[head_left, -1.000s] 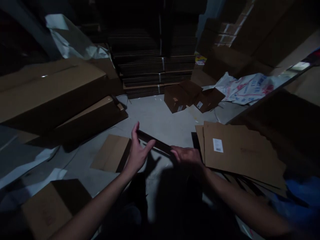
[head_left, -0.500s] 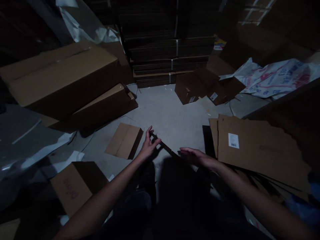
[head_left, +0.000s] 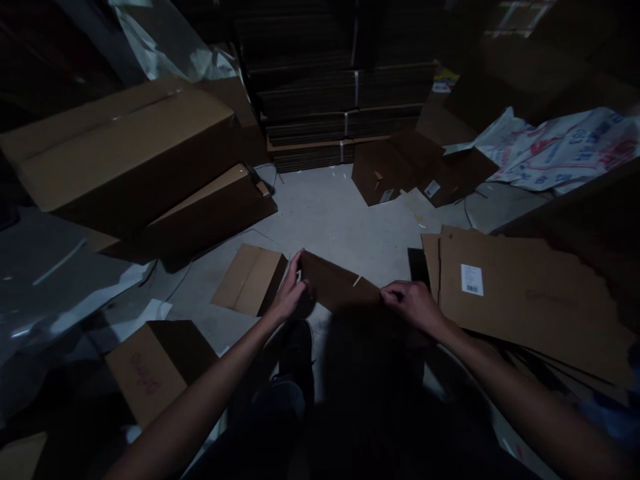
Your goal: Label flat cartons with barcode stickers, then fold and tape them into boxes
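Note:
Between my hands, above the floor, is a brown cardboard piece [head_left: 335,283] with a slit in its upper edge. My left hand [head_left: 290,290] grips its left end, thumb on the near side. At the right corner, my right hand [head_left: 411,301] pinches the edge with fingers closed. The cardboard's lower part is lost in dark shadow. Just left of my left hand lies a small closed carton [head_left: 250,280] on the floor. To the right of my right hand rests a stack of flat cardboard sheets [head_left: 525,300] with a white label on top.
Large cartons [head_left: 125,147] stand at the left. A carton with handwriting [head_left: 150,373] sits near my left forearm. Strapped cardboard bundles [head_left: 310,157] are piled at the back. Opened boxes [head_left: 385,173] and a printed white sack [head_left: 565,150] lie at the back right.
The cardboard piece has turned from nearly edge-on to showing its broad face. My right hand, open beside it before, has closed on its right corner.

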### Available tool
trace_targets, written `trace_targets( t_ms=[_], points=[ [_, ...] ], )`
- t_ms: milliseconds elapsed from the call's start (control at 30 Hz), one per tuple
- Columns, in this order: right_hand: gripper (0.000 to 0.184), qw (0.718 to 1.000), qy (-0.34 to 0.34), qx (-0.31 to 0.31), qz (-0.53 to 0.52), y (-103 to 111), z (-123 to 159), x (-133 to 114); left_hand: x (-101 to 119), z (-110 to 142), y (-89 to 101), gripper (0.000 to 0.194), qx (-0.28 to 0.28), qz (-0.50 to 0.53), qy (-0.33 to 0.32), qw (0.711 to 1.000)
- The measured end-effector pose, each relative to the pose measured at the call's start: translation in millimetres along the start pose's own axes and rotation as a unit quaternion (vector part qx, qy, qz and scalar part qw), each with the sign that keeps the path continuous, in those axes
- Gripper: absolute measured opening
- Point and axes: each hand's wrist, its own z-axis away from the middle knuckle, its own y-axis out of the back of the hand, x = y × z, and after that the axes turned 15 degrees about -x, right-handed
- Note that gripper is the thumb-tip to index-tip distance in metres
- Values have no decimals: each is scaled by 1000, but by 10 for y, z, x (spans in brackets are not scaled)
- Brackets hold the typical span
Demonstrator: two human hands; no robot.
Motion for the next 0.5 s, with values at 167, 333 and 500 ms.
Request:
trace_targets(
  t_ms=[167,333,500],
  points=[
    [26,968,72,119,207,72,-124,-132,280,-83,-129,60,120,-24,9,993],
    [28,959,43,173,222,139,-446,-151,323,-45,-504,72,86,-64,56,993],
    [32,956,60,216,189,256,-365,-251,131,10,-593,57,84,-144,50,985]
  ],
)
